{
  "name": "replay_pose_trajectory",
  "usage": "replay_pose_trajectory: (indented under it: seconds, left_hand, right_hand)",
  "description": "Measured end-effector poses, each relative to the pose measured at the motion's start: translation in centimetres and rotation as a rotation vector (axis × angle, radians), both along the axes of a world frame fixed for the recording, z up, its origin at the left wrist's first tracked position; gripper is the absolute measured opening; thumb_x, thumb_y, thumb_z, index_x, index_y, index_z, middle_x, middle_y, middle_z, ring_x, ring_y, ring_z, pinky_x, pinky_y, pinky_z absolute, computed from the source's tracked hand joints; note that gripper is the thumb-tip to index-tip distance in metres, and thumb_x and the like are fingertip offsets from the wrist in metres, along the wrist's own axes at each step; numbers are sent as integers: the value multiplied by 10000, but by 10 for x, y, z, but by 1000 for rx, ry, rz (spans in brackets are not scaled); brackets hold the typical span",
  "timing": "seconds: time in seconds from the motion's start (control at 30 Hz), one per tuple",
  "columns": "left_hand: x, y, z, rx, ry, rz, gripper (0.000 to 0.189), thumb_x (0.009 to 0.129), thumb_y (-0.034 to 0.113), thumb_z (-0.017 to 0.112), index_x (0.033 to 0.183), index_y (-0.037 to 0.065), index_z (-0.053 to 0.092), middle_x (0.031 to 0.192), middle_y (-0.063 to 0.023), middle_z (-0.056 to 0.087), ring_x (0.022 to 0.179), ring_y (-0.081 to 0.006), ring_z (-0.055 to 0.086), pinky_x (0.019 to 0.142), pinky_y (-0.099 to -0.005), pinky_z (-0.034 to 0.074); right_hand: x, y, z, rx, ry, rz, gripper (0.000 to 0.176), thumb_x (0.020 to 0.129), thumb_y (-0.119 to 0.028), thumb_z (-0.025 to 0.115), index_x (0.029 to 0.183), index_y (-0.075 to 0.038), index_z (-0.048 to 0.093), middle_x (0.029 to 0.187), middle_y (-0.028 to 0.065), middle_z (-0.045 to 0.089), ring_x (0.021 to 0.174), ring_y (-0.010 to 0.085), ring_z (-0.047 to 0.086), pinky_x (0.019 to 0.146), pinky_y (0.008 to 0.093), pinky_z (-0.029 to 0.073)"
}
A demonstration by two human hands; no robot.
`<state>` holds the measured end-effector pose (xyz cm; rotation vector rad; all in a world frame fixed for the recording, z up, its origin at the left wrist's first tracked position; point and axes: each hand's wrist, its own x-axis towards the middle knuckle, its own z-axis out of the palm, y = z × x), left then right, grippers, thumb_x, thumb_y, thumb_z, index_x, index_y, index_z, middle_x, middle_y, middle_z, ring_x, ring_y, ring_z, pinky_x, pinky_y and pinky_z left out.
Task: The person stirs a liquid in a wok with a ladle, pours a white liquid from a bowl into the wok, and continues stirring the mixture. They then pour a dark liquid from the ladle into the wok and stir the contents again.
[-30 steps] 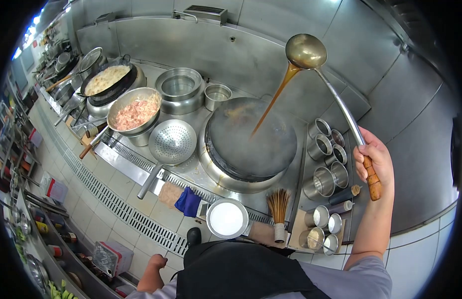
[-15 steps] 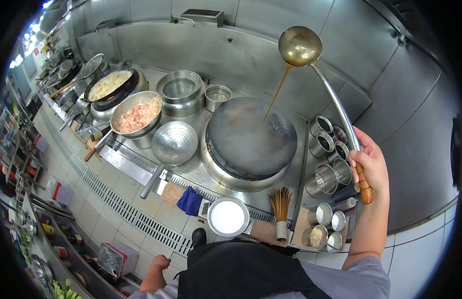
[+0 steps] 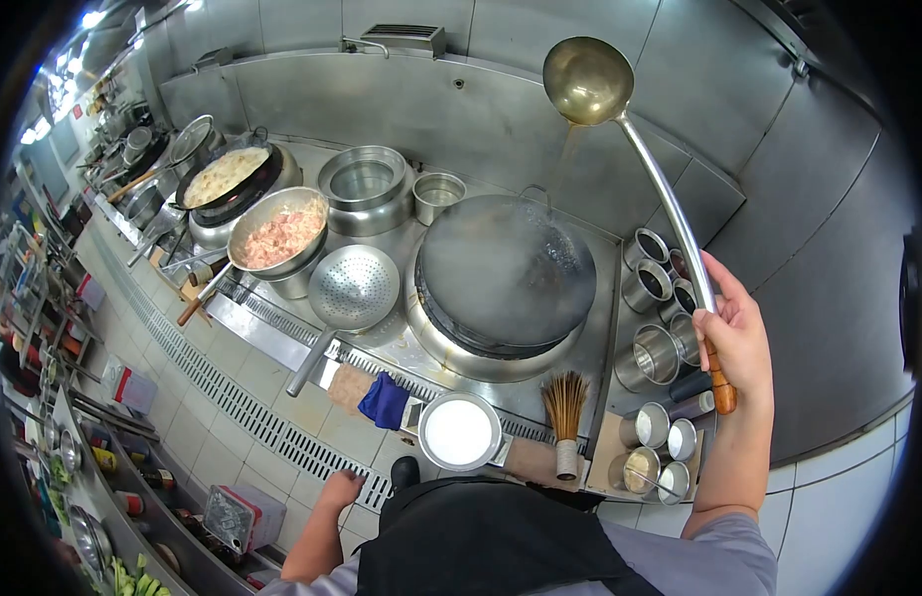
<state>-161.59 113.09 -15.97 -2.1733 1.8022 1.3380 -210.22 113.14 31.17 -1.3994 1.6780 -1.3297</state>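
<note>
Over steel range (image 3: 267,333) and wok (image 3: 506,268), raised ladle (image 3: 587,81)

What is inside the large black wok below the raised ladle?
A faint brown stream falls from the ladle into the wok, and white steam rises. No solid food shows; the steam hides any liquid at the bottom.

The right hand (image 3: 736,338) grips the brown wooden end of a long-handled steel ladle (image 3: 660,189), raised high and tipped, with a thin brown stream falling from its bowl toward the steaming round black wok (image 3: 506,270) set in the steel counter (image 3: 401,343). Round steel seasoning pots (image 3: 660,353) stand just beside the wok. The left hand (image 3: 340,489) hangs low by the apron, fingers loose, holding nothing, above the tiled floor (image 3: 282,407).
</note>
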Motion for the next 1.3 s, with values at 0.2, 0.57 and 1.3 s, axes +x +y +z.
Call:
replay_pose_trajectory:
  seconds: [0.2,0.57,1.3]
  left_hand:
    - [-70,-29,41,-24,463,67,402,906,345,543,882,-45,636,810,-146,677,687,-203,661,668,-329,512]
    - [-127,-32,54,64,712,188,434,959,384,481,963,-39,581,773,-97,611,624,-155,599,603,-297,514]
    - [-144,-41,59,-85,734,143,152,824,92,559,835,-55,598,712,-106,626,629,-161,603,583,-320,492]
  right_hand:
    - [4,4,0,8,40,-19,635,800,44,485,1414,-12,335,661,0,508,413,35,412,395,181,358]
    - [5,8,-2,22,181,-111,661,793,26,503,1428,-71,347,676,-16,490,469,26,398,432,188,353]
    - [-20,-76,-170,394,136,-132,634,822,-17,524,1424,-52,328,587,20,480,373,116,446,361,269,365]
